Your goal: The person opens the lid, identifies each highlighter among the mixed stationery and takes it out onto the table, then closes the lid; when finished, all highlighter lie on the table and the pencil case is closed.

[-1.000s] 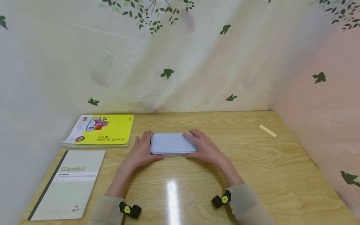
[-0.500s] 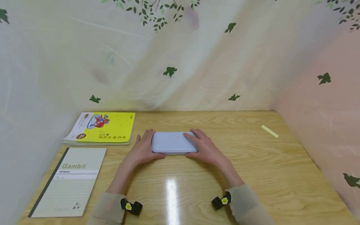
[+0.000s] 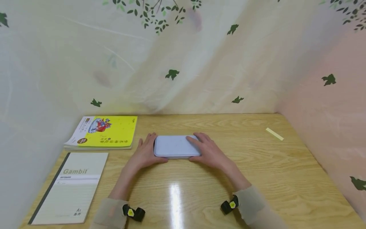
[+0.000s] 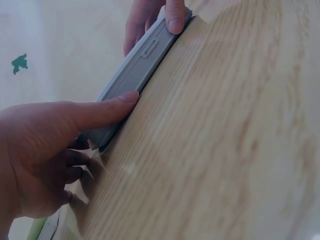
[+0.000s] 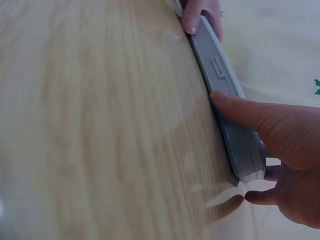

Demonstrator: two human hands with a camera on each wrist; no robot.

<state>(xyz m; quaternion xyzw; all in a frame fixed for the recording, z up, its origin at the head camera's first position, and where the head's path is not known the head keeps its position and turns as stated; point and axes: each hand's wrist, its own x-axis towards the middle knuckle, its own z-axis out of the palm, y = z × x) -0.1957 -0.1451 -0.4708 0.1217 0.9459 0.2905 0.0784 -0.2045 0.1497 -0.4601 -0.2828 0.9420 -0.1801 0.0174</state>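
A pale blue, flat rectangular case [image 3: 175, 146] with rounded corners lies on the wooden table between both hands. Its grey near side, with a small raised rectangular tab, faces me in the left wrist view, where the case [image 4: 134, 67] runs diagonally. My left hand [image 3: 145, 153] grips its left end, thumb along the near side and fingers around the far left corner. At the right end my right hand [image 3: 210, 151] holds it, thumb on the near side and one finger lying across the top. In the right wrist view several fingertips of the right hand [image 5: 290, 135] are hidden behind the case.
A white Gambit notebook [image 3: 70, 190] lies at the table's left edge. Behind it is a stack of books with a yellow cover [image 3: 120, 130]. A pale strip of tape [image 3: 274, 134] sticks to the table [image 3: 286, 171] at the back right. Patterned curtain [image 3: 200, 63] hangs behind.
Both hands keep their hold and the case stays in place between them. The right wrist has shifted very slightly to the right; the head view has moved a little.
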